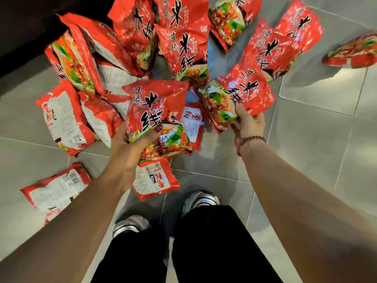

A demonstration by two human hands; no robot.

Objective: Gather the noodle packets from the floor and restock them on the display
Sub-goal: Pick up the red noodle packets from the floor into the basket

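1. Head view shows us in the gathering step. We stand over a pile of red noodle packets spread on the tiled floor, from 9 o'clock round to 2 o'clock of our shoes.
2. Our left hand grips the near packet by its lower edge at 12 o'clock, thumb across the printed front. We cannot tell whether more packets sit beneath it.
3. Our right hand pinches the second packet at its bottom corner, at 1 o'clock.
4. Both arms reach forward and down, nearly straight and well apart.
5. Most packets lie ungathered, and no display is clearly in view. We judge the next move calls for stacking both packets in one hand, freeing the other to collect more.
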